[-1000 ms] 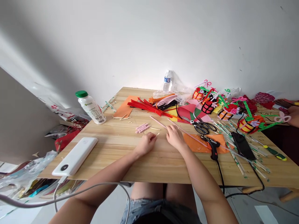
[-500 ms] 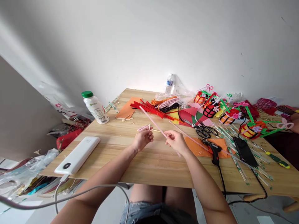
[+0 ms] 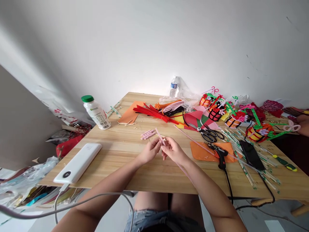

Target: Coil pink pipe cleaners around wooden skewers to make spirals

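Observation:
My left hand (image 3: 150,150) and my right hand (image 3: 173,149) meet above the middle of the wooden table (image 3: 125,167). Both pinch a long pink pipe cleaner (image 3: 160,135); its far end sticks up past my fingertips and the rest trails back along my right forearm. My left fingers seem also to pinch a thin wooden stick, too small to make out well. Just beyond my hands lie a few coiled pink pipe cleaner pieces (image 3: 147,134). Another straight pink pipe cleaner (image 3: 193,140) lies to the right.
A white power bank (image 3: 78,162) with a cable lies at the left, a green-capped bottle (image 3: 95,112) behind it. Red and mixed pipe cleaners (image 3: 154,111), scissors (image 3: 208,133), a black glue gun (image 3: 219,152), a phone (image 3: 251,151) and pipe-cleaner flower baskets (image 3: 257,131) crowd the right. Another person's hand (image 3: 303,124) shows at the right edge.
My right hand lifted the pink pipe cleaner off the table and drew it toward me. Both hands have come together on it, so less of it sticks out past my fingers.

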Demonstrator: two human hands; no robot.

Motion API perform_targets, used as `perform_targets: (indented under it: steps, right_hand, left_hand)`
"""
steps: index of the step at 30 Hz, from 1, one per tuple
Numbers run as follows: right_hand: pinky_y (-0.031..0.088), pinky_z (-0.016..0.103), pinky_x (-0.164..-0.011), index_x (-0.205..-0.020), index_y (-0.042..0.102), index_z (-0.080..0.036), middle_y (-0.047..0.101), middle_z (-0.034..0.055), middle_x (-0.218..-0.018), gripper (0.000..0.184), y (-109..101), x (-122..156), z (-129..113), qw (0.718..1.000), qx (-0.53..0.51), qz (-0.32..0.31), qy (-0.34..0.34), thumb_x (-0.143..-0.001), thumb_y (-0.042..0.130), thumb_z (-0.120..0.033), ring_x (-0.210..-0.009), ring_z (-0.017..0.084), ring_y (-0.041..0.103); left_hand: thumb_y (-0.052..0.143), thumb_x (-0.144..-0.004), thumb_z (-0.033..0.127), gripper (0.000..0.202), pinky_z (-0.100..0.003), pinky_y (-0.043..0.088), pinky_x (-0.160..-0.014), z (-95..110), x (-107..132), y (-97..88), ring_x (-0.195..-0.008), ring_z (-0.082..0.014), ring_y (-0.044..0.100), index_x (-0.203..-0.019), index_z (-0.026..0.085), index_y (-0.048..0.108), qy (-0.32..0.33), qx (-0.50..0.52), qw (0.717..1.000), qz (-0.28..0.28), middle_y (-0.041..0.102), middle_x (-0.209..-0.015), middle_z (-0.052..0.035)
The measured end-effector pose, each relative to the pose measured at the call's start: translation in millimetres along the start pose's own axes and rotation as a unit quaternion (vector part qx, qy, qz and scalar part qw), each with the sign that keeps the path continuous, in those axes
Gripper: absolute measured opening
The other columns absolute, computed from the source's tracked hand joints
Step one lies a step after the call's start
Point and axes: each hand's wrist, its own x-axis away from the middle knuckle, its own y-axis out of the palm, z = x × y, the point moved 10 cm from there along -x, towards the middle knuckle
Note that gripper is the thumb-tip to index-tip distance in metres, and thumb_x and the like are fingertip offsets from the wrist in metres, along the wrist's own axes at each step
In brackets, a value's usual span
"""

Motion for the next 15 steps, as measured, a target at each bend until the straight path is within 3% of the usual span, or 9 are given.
perform_targets:
  steps: [3,6,10,15]
  right_hand:
    - [0.030,0.016,-0.035,-0.121,0.051,-0.019,0.055,-0.0021,-0.073,0.040,-9,-1,0,0.998,-0.015,0.055,-0.007,-0.086,0.056,-0.039,-0.042,0.004,0.040]
    - [0.030,0.016,-0.036,-0.119,0.056,-0.019,0.053,-0.0031,-0.065,0.036,-13,-1,0,0.998,0.029,0.053,-0.012,-0.086,0.056,-0.033,-0.042,0.004,0.039]
    - [0.038,0.019,-0.037,-0.111,0.060,-0.019,0.055,-0.0024,-0.070,0.031,-16,-3,2,0.998,-0.003,0.055,0.001,-0.082,0.058,-0.031,-0.045,0.008,0.052]
    - [0.054,0.029,-0.058,-0.088,0.063,-0.016,0.059,-0.0018,-0.067,0.018,-17,-4,-3,0.979,-0.199,0.048,0.020,-0.073,0.068,-0.026,-0.057,0.012,0.060]
  left_hand:
    - [0.046,-0.088,0.056,0.042,-0.024,0.039,-0.053,5,5,6.2,-0.056,-0.0100,0.045,-0.082,0.016,0.055,0.018,-0.051,0.998,-0.017,0.052,-0.067,0.0007]
    - [0.044,-0.090,0.054,0.041,-0.025,0.039,-0.055,11,6,-3.6,-0.055,-0.0104,0.046,-0.075,0.016,0.053,0.031,-0.070,0.997,0.016,0.050,-0.061,0.0017]
    - [0.052,-0.084,0.056,0.041,-0.026,0.042,-0.057,14,2,-10.9,-0.056,-0.0110,0.049,-0.074,0.016,0.053,0.030,-0.010,0.999,0.030,0.052,-0.062,0.0016]
    - [0.059,-0.078,0.060,0.045,-0.025,0.041,-0.054,-1,-3,-18.3,-0.051,-0.0100,0.048,-0.083,0.015,0.056,-0.015,0.057,0.996,0.062,0.052,-0.058,0.0037]
